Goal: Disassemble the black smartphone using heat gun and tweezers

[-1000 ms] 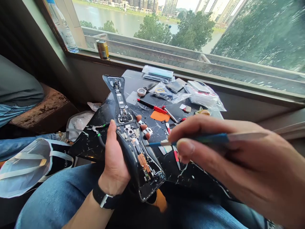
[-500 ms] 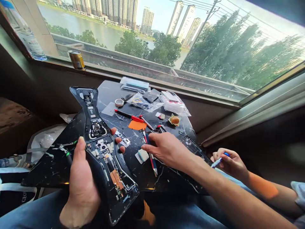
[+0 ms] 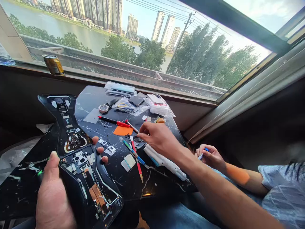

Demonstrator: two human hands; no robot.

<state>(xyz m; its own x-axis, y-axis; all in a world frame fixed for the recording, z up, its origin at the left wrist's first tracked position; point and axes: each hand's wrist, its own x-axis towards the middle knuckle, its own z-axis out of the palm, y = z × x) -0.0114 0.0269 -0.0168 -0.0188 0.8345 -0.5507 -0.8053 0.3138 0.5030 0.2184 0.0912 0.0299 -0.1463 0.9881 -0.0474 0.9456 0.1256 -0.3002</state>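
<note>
My left hand (image 3: 53,197) is wrapped round an opened black phone (image 3: 81,162), back cover off, with its circuit boards and camera modules showing. My right hand (image 3: 157,138) reaches over the black marbled board (image 3: 154,181), thumb and forefinger pinched together just above small dark parts (image 3: 139,143) beside an orange pick (image 3: 122,130). What the pinch holds, if anything, is too small to see. A blue-green tool (image 3: 133,151) and a red-handled tool (image 3: 137,160) lie just left of that hand. A white pen-shaped tool (image 3: 166,162) lies under my wrist.
Another person's hand (image 3: 211,156) at the right holds a blue-tipped pen. Plastic bags of parts (image 3: 133,105), a tape roll (image 3: 103,108) and a red-and-black pen (image 3: 111,121) lie at the board's far end. A can (image 3: 53,64) stands on the window sill.
My right hand set the blue tool down on the board and moved farther away toward the orange pick. The view swung right; the phone stays in my left hand.
</note>
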